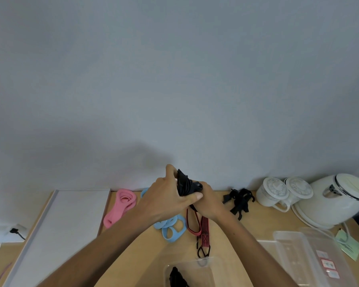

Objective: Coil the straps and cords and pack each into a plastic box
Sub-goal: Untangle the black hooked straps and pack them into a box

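Both hands are raised above the table and meet on a bundled black strap (185, 185). My left hand (167, 198) grips the bundle from the left, thumb across its front. My right hand (208, 198) holds it from the right and below, partly hidden behind the left. A red-and-black cord (204, 228) lies on the wooden table (141, 251) under the hands. A pink strap (120, 206) and a light blue strap (172, 227) lie to the left, another black strap (239, 198) to the right. A clear plastic box (205, 264) at the near edge holds a black coil (177, 276).
A white board (71, 220) lies at the table's left. Two white lidded mugs (275, 191) and a white kettle (340, 199) stand at the back right. More clear boxes and lids (303, 255) are stacked at the near right. A grey wall rises behind the table.
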Motion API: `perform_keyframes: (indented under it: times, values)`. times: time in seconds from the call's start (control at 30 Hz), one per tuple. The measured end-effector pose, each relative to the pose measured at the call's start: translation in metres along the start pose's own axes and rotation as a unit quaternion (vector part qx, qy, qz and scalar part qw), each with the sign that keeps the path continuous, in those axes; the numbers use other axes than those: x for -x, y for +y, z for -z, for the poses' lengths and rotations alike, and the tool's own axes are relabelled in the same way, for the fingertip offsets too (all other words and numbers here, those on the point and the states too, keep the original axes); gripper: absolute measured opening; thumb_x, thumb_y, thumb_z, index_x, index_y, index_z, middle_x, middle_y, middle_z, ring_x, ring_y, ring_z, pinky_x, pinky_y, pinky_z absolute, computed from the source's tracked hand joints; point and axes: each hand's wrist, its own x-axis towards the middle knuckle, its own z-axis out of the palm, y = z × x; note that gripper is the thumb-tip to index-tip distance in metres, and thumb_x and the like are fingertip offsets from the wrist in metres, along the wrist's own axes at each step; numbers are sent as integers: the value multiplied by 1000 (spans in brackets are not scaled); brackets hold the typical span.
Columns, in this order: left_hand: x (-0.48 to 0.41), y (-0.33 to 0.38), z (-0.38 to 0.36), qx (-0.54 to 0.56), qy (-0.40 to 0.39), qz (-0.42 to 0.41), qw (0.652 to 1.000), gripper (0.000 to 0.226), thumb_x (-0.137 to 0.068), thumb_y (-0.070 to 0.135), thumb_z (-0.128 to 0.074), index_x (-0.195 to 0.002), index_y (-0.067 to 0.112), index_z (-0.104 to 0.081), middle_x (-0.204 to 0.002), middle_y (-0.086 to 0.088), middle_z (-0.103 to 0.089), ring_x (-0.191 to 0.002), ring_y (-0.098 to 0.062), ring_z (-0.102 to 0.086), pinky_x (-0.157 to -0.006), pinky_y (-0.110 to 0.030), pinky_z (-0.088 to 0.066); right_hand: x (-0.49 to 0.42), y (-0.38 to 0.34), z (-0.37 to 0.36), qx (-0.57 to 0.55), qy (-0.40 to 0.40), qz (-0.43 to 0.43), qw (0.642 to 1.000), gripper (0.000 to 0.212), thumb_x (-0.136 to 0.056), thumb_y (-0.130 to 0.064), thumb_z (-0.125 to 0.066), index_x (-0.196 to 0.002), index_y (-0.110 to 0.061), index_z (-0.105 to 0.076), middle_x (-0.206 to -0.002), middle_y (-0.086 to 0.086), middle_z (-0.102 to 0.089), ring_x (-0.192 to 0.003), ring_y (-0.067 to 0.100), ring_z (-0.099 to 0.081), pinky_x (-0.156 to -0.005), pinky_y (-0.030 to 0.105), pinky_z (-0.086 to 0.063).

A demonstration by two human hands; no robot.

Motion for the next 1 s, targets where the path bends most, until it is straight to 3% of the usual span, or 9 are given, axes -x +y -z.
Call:
perform_keyframes:
  times: [0.13,0.23,0.4,0.53,0.7,0.8,0.87,0.93,1.0]
  values:
    - [0,-1,0,-4,21,3,1000,61,-78,59,-64,-111,21,-30,-67,7,-58,-50,-3,-48,-45,-15,-31,1,-2,-2,14,3,-10,1000,43,-88,3,-40,-61,-28,-55,-48,-7,-55,-47,9,-51,-48,20,-42]
    - [-3,-4,1,0,37,-3,999,67,-78,61,-62,-120,20,-29,-66,2,-59,-49,-5,-47,-45,-17,-30,5,-6,-3,35,3,-12,999,37,-91,0,-39,-61,-19,-53,-41,-13,-55,-39,2,-46,-46,17,-38]
    - [-13,-15,9,-48,49,-44,997,63,-88,58,-49,-139,28,-27,-61,6,-47,-56,-13,-49,-51,-25,-34,17,-9,-24,43,-5,7,999,29,-98,-21,-45,-75,-12,-58,-62,-2,-63,-48,7,-52,-52,25,-45]
    - [-20,-31,6,-108,54,-47,992,38,-91,57,-44,-110,23,-45,-61,6,-46,-56,-17,-48,-48,-25,-31,23,-19,-29,155,1,23,988,34,-97,-26,-45,-77,0,-54,-66,11,-60,-53,10,-46,-56,31,-39]
    - [-26,-52,3,-74,46,-22,996,37,-91,60,-40,-86,23,-42,-61,2,-57,-53,-16,-48,-50,-27,-33,33,-34,-16,337,-9,77,938,34,-96,-33,-42,-70,-12,-47,-55,-4,-41,-50,13,-36,-50,28,-29]
    - [-23,-50,-7,-117,30,-17,993,38,-92,60,-37,-91,23,-41,-68,1,-58,-59,-17,-52,-52,-29,-37,29,-36,-4,289,-17,51,956,31,-90,-26,-50,-62,-13,-47,-55,2,-46,-50,13,-38,-50,29,-32]
    - [-23,-45,-12,-142,21,-11,990,37,-93,60,-35,-94,22,-38,-71,2,-54,-63,-18,-52,-52,-29,-35,27,-36,4,229,-10,26,973,17,-88,-24,-56,-75,-15,-64,-65,3,-59,-56,13,-48,-56,31,-43]
    - [-23,-41,-14,-159,9,-6,987,38,-94,59,-33,-96,21,-37,-74,2,-51,-67,-19,-52,-52,-28,-35,29,-36,9,220,4,14,975,17,-87,-23,-60,-101,-21,-70,-86,-4,-63,-76,10,-57,-67,17,-46]
    - [-22,-39,-15,-168,-10,-2,986,41,-95,57,-32,-101,18,-40,-75,2,-51,-68,-19,-52,-55,-29,-38,30,-33,9,187,49,14,981,19,-85,-20,-66,-103,-22,-67,-91,-11,-59,-83,3,-55,-69,8,-44]
